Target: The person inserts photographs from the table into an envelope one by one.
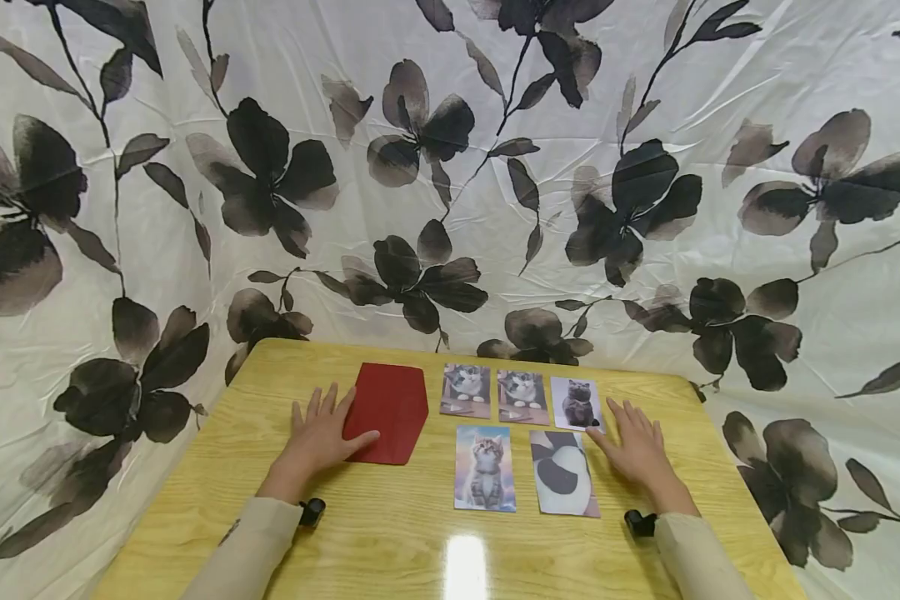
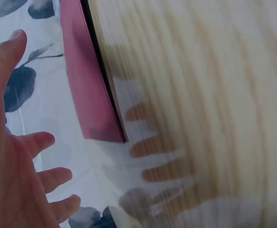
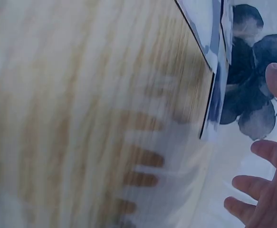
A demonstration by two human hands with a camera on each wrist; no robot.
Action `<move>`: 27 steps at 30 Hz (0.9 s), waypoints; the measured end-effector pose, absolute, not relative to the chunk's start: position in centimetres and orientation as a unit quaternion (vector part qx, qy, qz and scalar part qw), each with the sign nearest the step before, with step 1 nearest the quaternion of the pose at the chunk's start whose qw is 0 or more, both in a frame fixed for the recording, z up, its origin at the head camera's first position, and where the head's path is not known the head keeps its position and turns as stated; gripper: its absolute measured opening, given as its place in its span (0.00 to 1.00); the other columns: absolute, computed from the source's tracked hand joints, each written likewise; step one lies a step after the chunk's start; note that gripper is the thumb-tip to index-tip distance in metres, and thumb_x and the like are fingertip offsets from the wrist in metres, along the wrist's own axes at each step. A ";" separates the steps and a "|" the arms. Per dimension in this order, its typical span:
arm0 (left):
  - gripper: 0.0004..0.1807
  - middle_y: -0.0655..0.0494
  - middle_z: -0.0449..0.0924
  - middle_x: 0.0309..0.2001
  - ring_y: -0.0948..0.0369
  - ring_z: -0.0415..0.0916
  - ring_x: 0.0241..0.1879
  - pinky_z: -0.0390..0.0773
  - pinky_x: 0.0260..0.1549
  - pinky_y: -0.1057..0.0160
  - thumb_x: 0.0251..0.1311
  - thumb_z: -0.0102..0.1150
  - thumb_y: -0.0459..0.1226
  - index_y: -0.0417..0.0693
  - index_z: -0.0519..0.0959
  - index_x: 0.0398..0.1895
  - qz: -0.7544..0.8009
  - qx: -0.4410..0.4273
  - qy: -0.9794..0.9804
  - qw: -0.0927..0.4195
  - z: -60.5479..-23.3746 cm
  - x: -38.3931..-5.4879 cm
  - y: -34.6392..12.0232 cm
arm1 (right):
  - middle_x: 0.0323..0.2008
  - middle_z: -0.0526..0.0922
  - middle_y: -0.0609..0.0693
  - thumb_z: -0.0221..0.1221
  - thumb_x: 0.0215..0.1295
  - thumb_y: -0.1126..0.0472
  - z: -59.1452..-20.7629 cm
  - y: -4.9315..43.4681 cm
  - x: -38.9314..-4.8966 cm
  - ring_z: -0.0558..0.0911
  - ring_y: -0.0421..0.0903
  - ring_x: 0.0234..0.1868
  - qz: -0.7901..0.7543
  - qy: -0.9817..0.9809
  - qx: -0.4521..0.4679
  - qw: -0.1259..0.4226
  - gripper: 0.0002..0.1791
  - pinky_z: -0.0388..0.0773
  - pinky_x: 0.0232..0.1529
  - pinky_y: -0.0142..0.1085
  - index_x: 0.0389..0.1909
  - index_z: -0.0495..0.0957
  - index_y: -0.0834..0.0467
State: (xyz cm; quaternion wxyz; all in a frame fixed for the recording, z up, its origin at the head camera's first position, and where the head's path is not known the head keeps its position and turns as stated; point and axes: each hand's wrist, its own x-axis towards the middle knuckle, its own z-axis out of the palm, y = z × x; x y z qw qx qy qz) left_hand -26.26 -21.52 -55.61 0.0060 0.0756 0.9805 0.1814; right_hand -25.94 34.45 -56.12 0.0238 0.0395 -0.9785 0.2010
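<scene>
My left hand [image 1: 322, 433], fingers spread, is over the left edge of a flat red piece with cut corners [image 1: 388, 412]. In the left wrist view, its fingers [image 2: 57, 180] hang above the tabletop, which mirrors them. To the right lie several cat pictures. The back row has two alike grey-and-white cat cards [image 1: 465, 390] and a dark cat card [image 1: 576, 403]. In front are a kitten card [image 1: 485, 468] and a black-and-white close-up card [image 1: 565, 473]. My right hand [image 1: 637, 450] hovers with fingers apart beside the dark cat card, its thumb overlapping that card's lower corner in the head view.
The glossy yellow wood-grain table [image 1: 390, 533] reflects a bright light near its front. White cloth with dark flowers [image 1: 495, 208] hangs behind and on both sides. A small black device [image 1: 312, 512] sits at the left wrist, another black device [image 1: 640, 523] at the right.
</scene>
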 end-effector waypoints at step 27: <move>0.61 0.28 0.50 0.82 0.27 0.46 0.80 0.44 0.73 0.21 0.62 0.62 0.71 0.43 0.56 0.86 0.166 0.045 0.983 0.055 -56.8 -26.5 -18.6 | 0.80 0.52 0.77 0.54 0.79 0.33 -56.9 33.7 -28.6 0.53 0.77 0.79 0.195 -0.981 0.010 -0.016 0.50 0.45 0.75 0.73 0.83 0.54 0.68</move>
